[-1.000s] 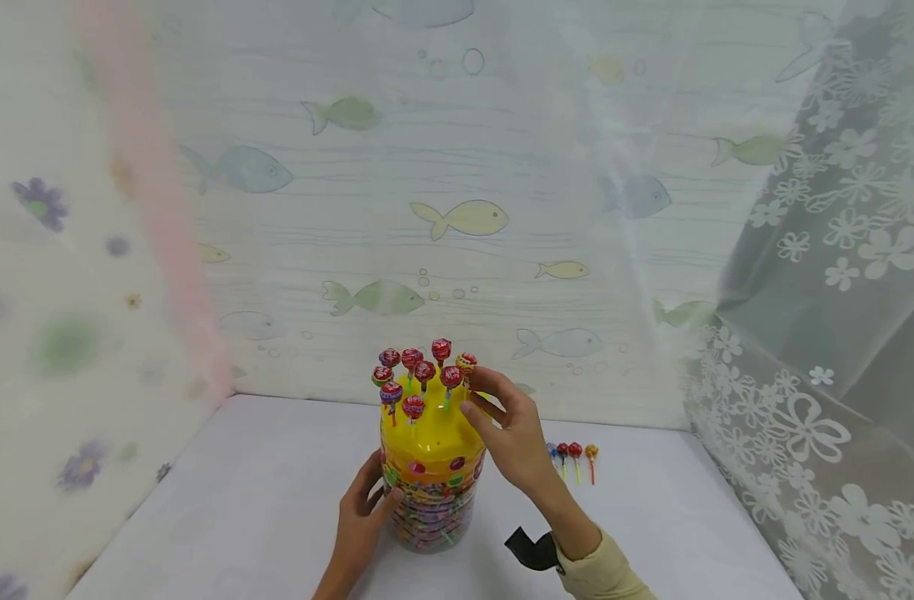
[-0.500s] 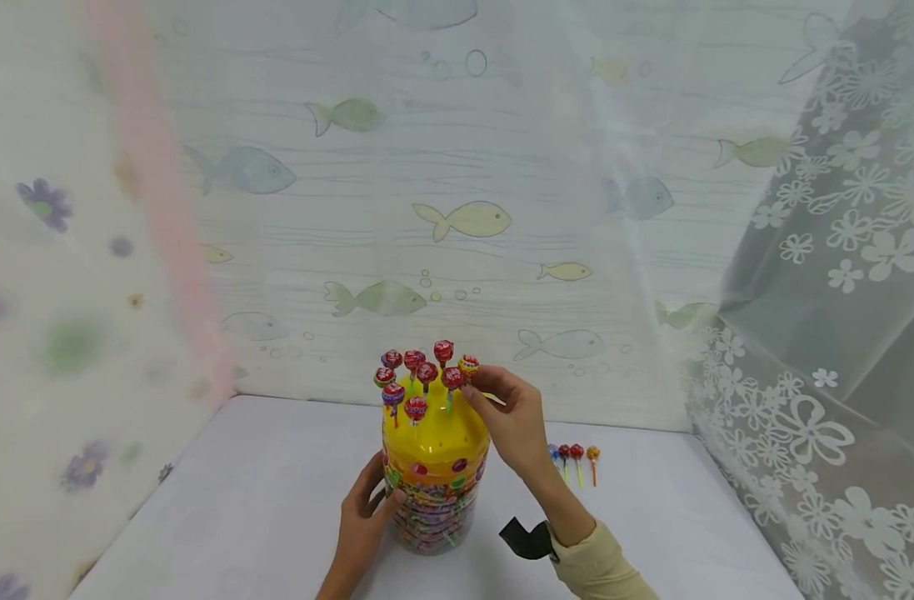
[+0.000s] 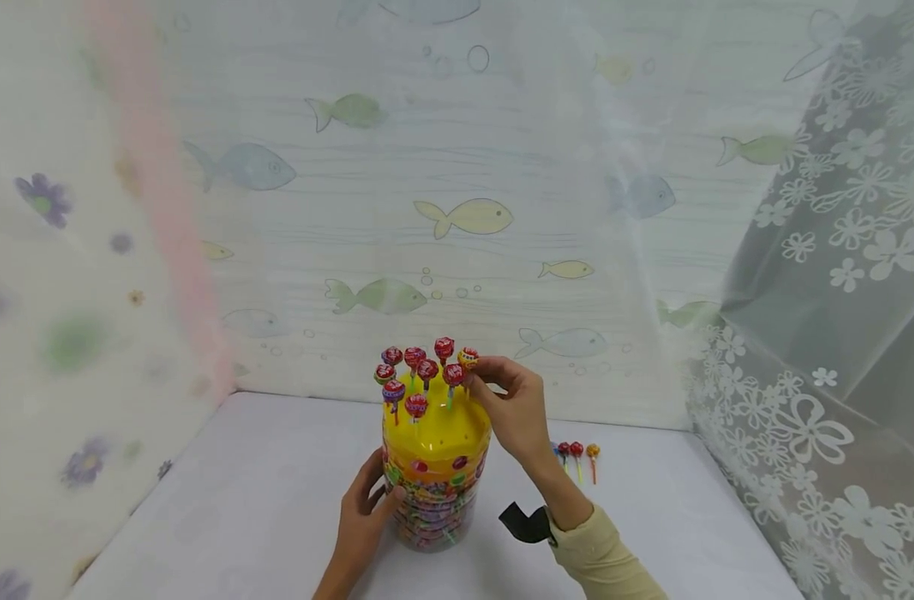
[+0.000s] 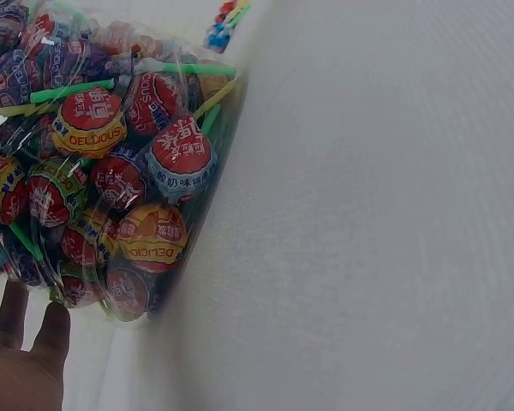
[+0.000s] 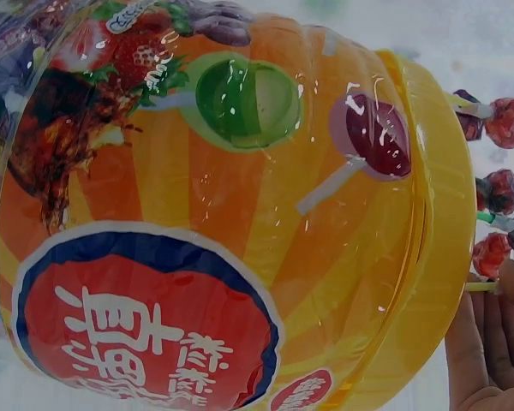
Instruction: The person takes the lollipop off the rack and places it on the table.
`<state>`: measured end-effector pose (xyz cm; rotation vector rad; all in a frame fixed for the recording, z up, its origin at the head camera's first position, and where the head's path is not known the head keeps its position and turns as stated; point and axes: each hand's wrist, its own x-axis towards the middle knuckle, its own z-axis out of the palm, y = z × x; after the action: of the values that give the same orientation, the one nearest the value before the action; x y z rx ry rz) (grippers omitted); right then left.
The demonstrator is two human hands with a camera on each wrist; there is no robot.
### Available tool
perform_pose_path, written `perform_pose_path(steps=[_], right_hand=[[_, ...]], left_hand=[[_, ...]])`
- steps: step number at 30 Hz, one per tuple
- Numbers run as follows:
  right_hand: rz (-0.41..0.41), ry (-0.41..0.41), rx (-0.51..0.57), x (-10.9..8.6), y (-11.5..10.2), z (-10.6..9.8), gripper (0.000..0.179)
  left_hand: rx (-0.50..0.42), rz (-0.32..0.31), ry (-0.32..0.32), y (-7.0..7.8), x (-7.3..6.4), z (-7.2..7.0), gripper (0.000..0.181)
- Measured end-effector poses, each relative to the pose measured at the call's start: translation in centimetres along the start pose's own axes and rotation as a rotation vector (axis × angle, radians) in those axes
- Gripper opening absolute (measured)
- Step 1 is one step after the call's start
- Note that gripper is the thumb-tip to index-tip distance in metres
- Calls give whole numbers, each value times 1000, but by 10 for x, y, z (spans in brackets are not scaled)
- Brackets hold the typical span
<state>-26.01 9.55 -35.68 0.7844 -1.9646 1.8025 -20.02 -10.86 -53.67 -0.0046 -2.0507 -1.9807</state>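
Note:
A clear plastic jar (image 3: 432,500) full of wrapped lollipops stands upright on the table under a yellow lid (image 3: 434,437). Several lollipops (image 3: 427,370) stick up from the lid's holes. My left hand (image 3: 365,508) holds the jar's left side, thumb in front; its fingertips touch the jar low down in the left wrist view. At the lid's right rear, my right hand (image 3: 512,408) pinches a yellow-and-red lollipop (image 3: 467,357) between thumb and fingers. In the right wrist view the thumb is at its pale yellow stick (image 5: 481,287), whose end meets the lid; how deep it sits is hidden.
Several loose lollipops (image 3: 593,452) lie in a row on the white table (image 3: 636,533), right of the jar, partly behind my right hand. A black strap (image 3: 525,523) hangs from my right wrist. A fish-patterned curtain (image 3: 457,333) closes off the back.
My right thumb has moved up from below the lollipop's head to near it, closing on the lollipop. The left hand and jar stay in place.

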Motion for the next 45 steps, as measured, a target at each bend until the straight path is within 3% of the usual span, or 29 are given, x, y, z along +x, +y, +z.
perform_pose_path(steps=[13, 21, 30, 40, 45], right_hand=[[-74, 49, 7, 2, -8, -6, 15], [-58, 96, 66, -7, -5, -17, 16], [-2, 146, 65, -22, 14, -34, 17], [160, 177, 27, -48, 45, -52, 16], [203, 157, -49, -64, 66, -68, 16]], left_hand=[[12, -2, 3, 0, -2, 0, 67], [23, 5, 16, 0, -2, 0, 66], [8, 20, 6, 6, -4, 1, 66], [1, 10, 27, 5, -2, 1, 66], [-6, 10, 22, 5, -2, 1, 65]])
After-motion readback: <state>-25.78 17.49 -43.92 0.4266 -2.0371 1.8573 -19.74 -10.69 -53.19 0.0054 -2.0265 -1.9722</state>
